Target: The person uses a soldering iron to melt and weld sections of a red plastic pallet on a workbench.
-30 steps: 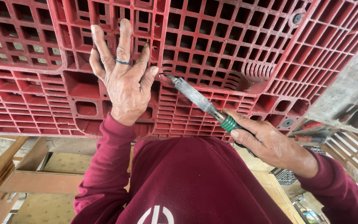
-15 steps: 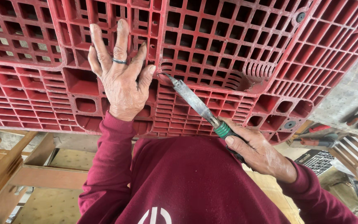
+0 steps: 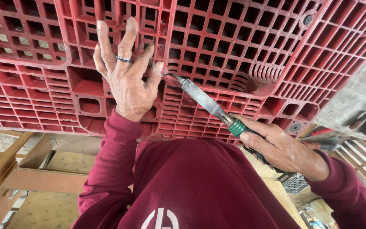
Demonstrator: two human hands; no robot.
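A red plastic grid pallet (image 3: 242, 55) filled the far view. The left hand (image 3: 126, 80) lay flat on it, fingers spread. The right hand (image 3: 280, 148) gripped a grey metal soldering iron (image 3: 204, 99), tip touching the pallet beside the left thumb.

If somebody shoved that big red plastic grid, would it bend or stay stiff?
The red plastic grid would probably stay stiff: thick ribs cross it everywhere. Likely light for its size, being mostly open cells. The left hand pressed flat suggests it may shift.

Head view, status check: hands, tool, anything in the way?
Left hand flat on red plastic pallet. Right hand holds metal soldering iron, tip at pallet rib. Nothing obstructing.
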